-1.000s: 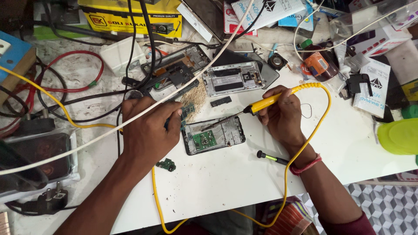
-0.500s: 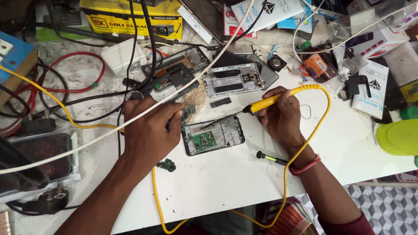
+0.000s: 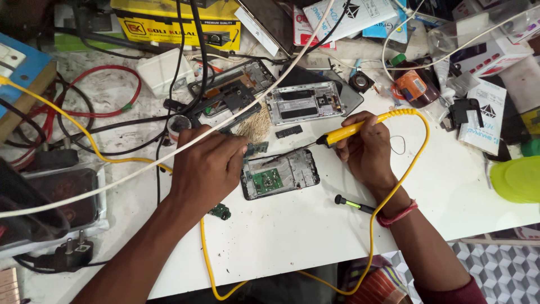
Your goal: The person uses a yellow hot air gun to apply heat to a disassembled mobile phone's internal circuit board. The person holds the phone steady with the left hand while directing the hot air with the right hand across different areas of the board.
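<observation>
as before, right hand (image 3: 368, 149) grips the soldering iron (image 3: 344, 133), left hand (image 3: 208, 166) still steadying the phone (image 3: 279, 175).

An opened phone (image 3: 280, 174) lies flat on the white bench (image 3: 292, 236), back cover off, showing a green circuit board at its left end and silver metal to the right. A yellow-handled soldering iron (image 3: 342, 133) slants above the phone's upper right corner, tip pointing down-left toward the phone's top edge.

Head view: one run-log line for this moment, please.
right hand: holds yellow soldering iron | left hand: beside opened phone | small screwdriver: lying on table
</observation>
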